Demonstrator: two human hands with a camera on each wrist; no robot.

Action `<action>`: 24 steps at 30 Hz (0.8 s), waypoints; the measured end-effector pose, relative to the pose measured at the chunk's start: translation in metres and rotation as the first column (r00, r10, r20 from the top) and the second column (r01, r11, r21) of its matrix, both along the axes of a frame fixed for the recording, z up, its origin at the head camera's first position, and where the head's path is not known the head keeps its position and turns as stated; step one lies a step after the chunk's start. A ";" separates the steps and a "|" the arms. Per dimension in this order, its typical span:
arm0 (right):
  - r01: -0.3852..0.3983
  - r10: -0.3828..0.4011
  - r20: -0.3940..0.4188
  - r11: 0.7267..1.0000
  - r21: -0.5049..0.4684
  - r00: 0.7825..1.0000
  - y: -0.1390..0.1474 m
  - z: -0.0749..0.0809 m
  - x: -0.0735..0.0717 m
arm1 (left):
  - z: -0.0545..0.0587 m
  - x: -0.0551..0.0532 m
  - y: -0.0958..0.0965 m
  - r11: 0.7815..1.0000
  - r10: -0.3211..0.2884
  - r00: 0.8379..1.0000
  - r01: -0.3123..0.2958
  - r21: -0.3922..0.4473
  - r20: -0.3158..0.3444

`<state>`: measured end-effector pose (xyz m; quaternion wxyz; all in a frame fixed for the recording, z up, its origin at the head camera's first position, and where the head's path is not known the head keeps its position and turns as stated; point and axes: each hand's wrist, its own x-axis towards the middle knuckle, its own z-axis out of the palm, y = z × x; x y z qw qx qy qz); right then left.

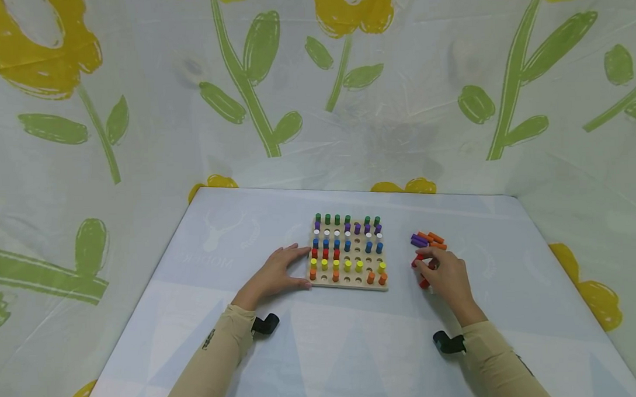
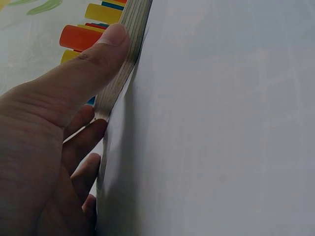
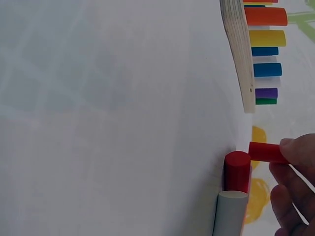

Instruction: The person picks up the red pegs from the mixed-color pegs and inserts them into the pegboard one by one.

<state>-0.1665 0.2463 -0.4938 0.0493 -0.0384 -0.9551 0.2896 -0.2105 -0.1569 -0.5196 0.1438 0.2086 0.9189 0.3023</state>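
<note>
A wooden pegboard (image 1: 348,287) lies flat on the table, with rows of green, purple, white, blue, red, yellow and orange pegs standing in it and some bare holes. My left hand (image 1: 273,274) rests against its left side, thumb and forefinger spread apart along the edge; the left wrist view has the thumb (image 2: 93,61) pressed to the wooden side. To the right of the board, my right hand (image 1: 449,277) pinches a red peg (image 3: 266,152) between thumb and fingers. Close below that peg lie another red peg (image 3: 237,172) and a white peg (image 3: 231,211).
Loose purple pegs (image 1: 419,240) and orange pegs (image 1: 435,237) lie beyond my right hand. The pale table (image 1: 323,350) reaches back to a flower-printed curtain (image 1: 400,137), which also hangs at both sides. Each wrist carries a small black camera (image 1: 449,341).
</note>
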 end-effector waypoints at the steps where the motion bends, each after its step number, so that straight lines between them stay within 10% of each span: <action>1: -0.002 0.002 -0.002 1.000 0.001 1.000 0.000 0.000 0.000 | 0.000 0.000 0.000 1.000 0.001 1.000 -0.001 0.000 0.001; 24: -0.014 0.014 -0.035 1.000 -0.003 0.999 -0.010 0.003 0.000 | 0.002 0.001 0.001 1.000 0.012 1.000 -0.012 0.006 0.009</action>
